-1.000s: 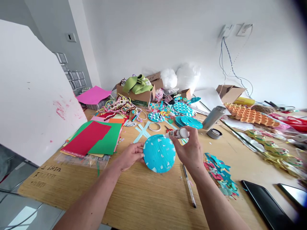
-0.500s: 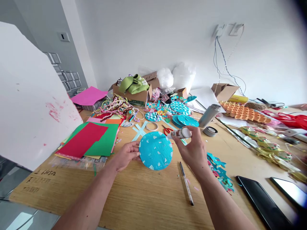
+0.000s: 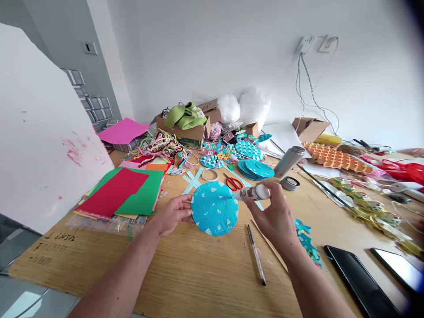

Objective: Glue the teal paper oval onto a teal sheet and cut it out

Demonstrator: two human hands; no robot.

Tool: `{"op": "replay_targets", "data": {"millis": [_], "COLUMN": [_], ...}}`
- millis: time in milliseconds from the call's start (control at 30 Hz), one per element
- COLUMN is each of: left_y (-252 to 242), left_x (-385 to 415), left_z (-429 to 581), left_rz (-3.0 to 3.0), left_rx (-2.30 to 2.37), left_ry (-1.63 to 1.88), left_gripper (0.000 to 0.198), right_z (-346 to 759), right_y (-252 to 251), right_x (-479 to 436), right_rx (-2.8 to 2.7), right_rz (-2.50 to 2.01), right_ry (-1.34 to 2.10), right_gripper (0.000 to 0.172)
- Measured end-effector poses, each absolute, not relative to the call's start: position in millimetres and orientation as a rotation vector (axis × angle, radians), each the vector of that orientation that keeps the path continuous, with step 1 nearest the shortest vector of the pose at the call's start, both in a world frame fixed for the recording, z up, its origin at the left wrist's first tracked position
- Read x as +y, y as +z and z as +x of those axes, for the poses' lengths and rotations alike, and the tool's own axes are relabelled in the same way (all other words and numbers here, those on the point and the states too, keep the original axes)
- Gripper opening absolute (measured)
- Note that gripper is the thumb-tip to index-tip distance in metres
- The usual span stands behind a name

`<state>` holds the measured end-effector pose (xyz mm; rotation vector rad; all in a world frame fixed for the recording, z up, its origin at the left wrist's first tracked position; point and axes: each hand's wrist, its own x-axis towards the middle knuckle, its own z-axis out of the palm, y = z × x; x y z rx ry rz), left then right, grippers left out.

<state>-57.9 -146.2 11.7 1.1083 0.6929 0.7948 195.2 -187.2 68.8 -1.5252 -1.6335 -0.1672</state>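
Note:
My left hand (image 3: 177, 215) grips the left edge of a round blue disc (image 3: 214, 212) patterned with pale flecks, holding it tilted toward me over the table. Closed around a white glue bottle (image 3: 254, 193) is my right hand (image 3: 273, 212). The bottle lies nearly level, and its nozzle points left at the disc's upper right edge; whether it touches the surface I cannot tell. Red-handled scissors (image 3: 233, 182) lie just behind the bottle. A pen (image 3: 256, 256) rests on the table below the disc, and a thin stick (image 3: 270, 245) lies beside my right wrist.
Coloured paper sheets (image 3: 112, 194) are stacked on the left. Behind stand more blue discs (image 3: 255, 169), a roll of tape (image 3: 210, 175), a metal flask (image 3: 289, 162) and black tape (image 3: 290, 183). Blue paper cut-outs (image 3: 308, 243) and a black phone (image 3: 359, 280) lie at the right.
My right hand has moved right and slightly down with the glue bottle along the disc's edge, uncovering more of the scissors and the stick. My left hand and the disc stay nearly still.

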Motion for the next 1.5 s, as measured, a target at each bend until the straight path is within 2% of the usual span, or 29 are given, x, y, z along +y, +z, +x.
{"op": "replay_targets", "data": {"millis": [900,1067,1233,1367,1500], "left_y": [13,12,12,12,10], "left_x": [-144,-143,-143,-143,-143], "left_z": [-62,-63,-62,-62,-63], "left_rz": [1.062,1.062,1.067,1.073,1.076], "left_rx": [0.687,0.690,0.691,0.683,0.664], "left_ry": [0.808,0.819,0.799,0.793,0.782], "left_gripper": [0.042,0.039,0.043,0.043,0.041], "right_z": [202,200,202,199,198], "right_y": [72,74,75,75,76], "right_x": [-202,-206,-204,-202,-198], "right_rx": [-1.690,-1.760,-1.692,-1.747,-1.604], "right_rz": [-1.516,-1.493,-1.528,-1.497,-1.534], "right_ry": [-0.213,-0.127,-0.136,0.008,-0.067], "right_gripper": [0.035,0.031,0.034,0.034,0.036]}}
